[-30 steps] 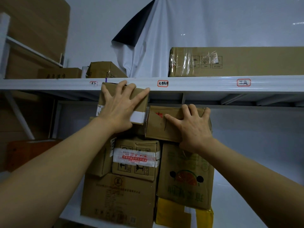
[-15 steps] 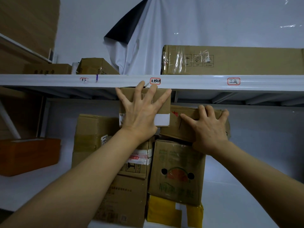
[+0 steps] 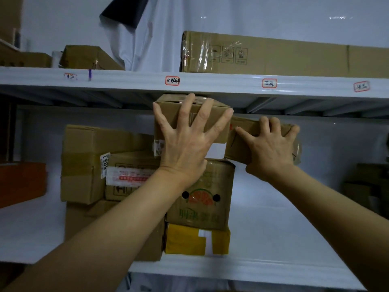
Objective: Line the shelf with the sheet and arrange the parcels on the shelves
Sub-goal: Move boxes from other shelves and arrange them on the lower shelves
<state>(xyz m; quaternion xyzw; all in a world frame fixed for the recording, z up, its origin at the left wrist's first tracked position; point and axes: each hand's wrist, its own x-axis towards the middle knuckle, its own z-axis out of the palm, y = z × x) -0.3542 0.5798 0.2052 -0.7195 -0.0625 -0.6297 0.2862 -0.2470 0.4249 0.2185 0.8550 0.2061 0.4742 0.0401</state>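
The left hand (image 3: 187, 148) lies flat with fingers spread against the front of the top parcel (image 3: 168, 121), pressing rather than gripping. The right hand (image 3: 269, 148) has its fingers curled over the top edge of the flat parcel (image 3: 244, 142) just beside it — a real grip. Both parcels sit at the top of a stack, close under the upper shelf (image 3: 210, 81). Below them stand the orange-printed box (image 3: 202, 207), a yellow parcel (image 3: 189, 239) and a taped box (image 3: 130, 175) on the lower shelf (image 3: 273, 228), whose surface looks white and smooth — probably already lined with the sheet. More parcels rest above, including a long carton (image 3: 273, 55). Lining seems done; arranging is well under way, with these top two parcels not yet settled.
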